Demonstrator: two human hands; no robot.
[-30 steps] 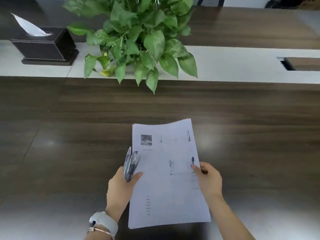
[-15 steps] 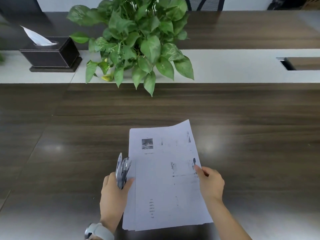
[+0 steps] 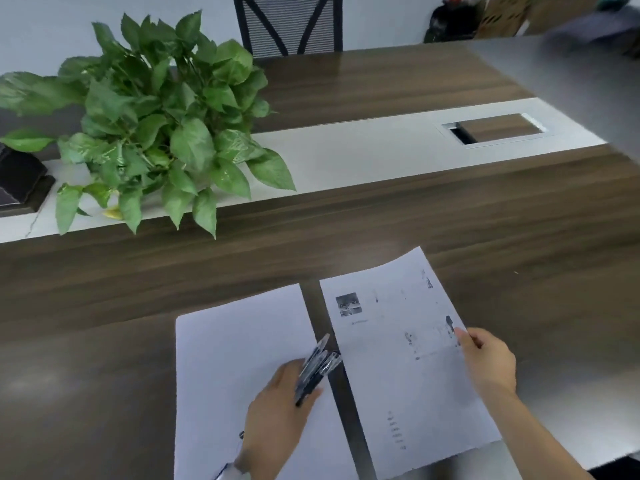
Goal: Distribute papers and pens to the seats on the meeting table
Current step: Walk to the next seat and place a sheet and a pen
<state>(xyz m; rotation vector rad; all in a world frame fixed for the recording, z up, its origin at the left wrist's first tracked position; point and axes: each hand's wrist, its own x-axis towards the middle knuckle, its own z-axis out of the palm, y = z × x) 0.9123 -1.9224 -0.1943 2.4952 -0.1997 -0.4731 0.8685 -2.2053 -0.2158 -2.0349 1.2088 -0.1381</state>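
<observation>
- The papers are now splitting into two lots. Half a second ago they were one pile between the hands.
- The left hand (image 3: 277, 407) is resting on the blank sheet (image 3: 235, 368), which is lying on the dark table (image 3: 104, 341) at 6 o'clock. Its fingers are curled around a bunch of pens (image 3: 317, 368).
- The right hand (image 3: 488, 362) is pinching the right edge of the printed sheets (image 3: 401, 358) at 5 o'clock, pulling them just beside the blank one.
- I think this seat is getting its paper, and a pen is still needed here.
- The print is too blurry to read. There is only a small dark picture and faint marks.
- The green plant (image 3: 156, 123) is sitting at 11 o'clock, and a chair (image 3: 289, 24) is standing at 12 o'clock.
</observation>
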